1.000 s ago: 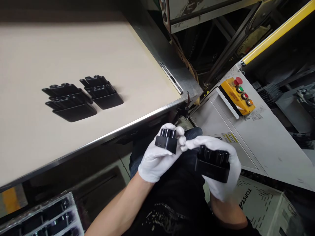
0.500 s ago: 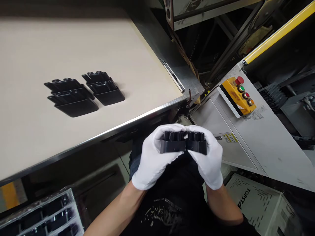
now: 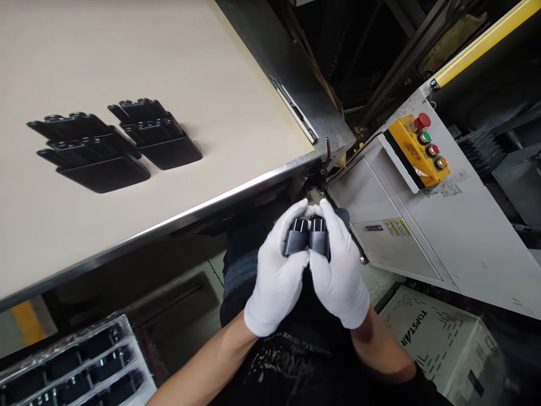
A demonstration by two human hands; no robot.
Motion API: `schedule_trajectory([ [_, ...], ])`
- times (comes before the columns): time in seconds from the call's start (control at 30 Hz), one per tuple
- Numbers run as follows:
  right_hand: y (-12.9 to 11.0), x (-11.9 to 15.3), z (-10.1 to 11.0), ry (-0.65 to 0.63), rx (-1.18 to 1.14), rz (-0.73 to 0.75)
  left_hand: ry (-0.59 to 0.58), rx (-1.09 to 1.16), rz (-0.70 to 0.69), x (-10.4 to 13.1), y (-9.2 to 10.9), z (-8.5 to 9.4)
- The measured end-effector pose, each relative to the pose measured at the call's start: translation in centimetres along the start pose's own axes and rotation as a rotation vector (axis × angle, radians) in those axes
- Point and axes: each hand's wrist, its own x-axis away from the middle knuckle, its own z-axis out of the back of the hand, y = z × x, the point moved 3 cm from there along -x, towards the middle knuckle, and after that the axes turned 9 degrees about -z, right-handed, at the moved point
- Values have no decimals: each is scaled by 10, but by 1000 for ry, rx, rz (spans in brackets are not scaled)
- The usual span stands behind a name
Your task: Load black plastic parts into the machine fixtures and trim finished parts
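Note:
White gloves cover both hands, which meet in front of my body, below the table's front edge. My left hand (image 3: pixel 276 276) is closed around a black plastic part (image 3: pixel 296 241) with short round posts on top. A similar black part (image 3: pixel 319 241) sits in my right hand (image 3: pixel 340 270), wrapped by its fingers. The two parts are side by side with a narrow gap between them, narrow ends toward me. On the table lie two groups of like black parts, a left group (image 3: pixel 105 172) and a right group (image 3: pixel 164 149).
The beige tabletop (image 3: pixel 203 73) has a metal front edge. A lidded tray (image 3: pixel 139 361) of black parts stands at lower left. To the right are a grey cabinet (image 3: pixel 389 225), a yellow button box (image 3: pixel 416 152) and a pale carton (image 3: pixel 448 338) on the floor.
Both hands have turned the black parts so their narrow ends now face me, instead of their long sides. My view has shifted, moving the table groups left in the picture.

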Motion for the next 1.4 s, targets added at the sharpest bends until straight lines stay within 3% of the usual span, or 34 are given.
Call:
schedule_trajectory([
  [0.2,7,8,1,-29,12,7,-134,286,189,6,-13,5],
  [0.33,14,15,-1,35,15,2,-218,243,261,8,-17,10],
  [0.43,19,19,-1,74,-3,26,-293,131,216,6,-16,14],
  [0.57,24,23,4,138,-122,-3,-330,-85,35,0,-7,21],
  [0.67,26,22,8,171,-280,-99,-326,-151,-50,-2,-1,23],
  [0.83,21,15,12,232,-542,-210,-179,-55,9,-1,-2,23],
  [1.17,15,12,15,196,-618,-123,-150,-4,-100,-4,1,25],
  [1.4,10,10,16,161,-670,-65,-117,82,-86,-5,-3,27],
])
